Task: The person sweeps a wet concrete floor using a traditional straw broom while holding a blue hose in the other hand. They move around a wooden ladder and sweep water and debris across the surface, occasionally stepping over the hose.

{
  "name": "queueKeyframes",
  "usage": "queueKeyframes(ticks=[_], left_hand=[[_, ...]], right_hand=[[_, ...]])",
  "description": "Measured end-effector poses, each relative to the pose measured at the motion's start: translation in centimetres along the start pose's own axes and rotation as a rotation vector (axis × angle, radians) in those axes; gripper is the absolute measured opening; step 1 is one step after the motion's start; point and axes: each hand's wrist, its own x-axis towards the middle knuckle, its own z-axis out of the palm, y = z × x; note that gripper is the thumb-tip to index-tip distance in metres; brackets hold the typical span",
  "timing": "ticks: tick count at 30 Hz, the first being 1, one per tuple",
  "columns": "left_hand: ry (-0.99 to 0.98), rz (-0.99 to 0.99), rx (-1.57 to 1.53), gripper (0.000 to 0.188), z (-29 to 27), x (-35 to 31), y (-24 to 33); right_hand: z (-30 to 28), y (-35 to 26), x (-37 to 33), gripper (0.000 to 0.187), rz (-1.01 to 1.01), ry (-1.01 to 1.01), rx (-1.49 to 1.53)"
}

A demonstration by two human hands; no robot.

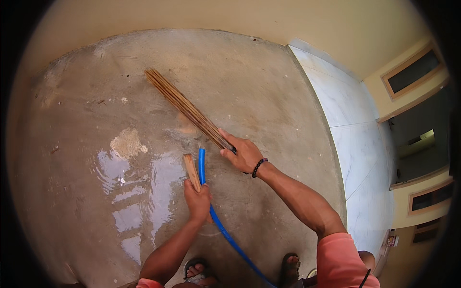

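My right hand is closed round the dark bound end of a stick broom. The broom's brown bristles point up and to the left, above the wet floor. My left hand is wrapped round a short flat piece of wood, which sticks up past the thumb. A blue hose passes through the same hand, its cut end pointing away from me. From there the hose curves down to the right, between my feet. The fingers of my left hand are partly hidden.
Rough wet concrete floor surrounds me, with a shiny puddle and a pale patch at left. A wall bounds the far side. White tiles edge the right. My sandalled feet stand at the bottom.
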Motion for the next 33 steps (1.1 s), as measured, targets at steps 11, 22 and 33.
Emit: queueKeyframes(ticks=[11,22,33], left_hand=[[-0.534,0.021,0.626,0.03,4.2,1.9,-1.8],[-0.644,-0.163,0.51,0.022,15.9,6.1,-0.8],[-0.488,-0.125,0.532,0.022,32.7,5.2,-2.0]], right_hand=[[-16.4,6.0,-31.2,0.064,0.657,0.031,-0.106],[-8.1,19.5,-37.9,0.069,0.84,0.508,0.359],[-1.8,29.2,-32.9,0.069,0.832,0.815,0.559]])
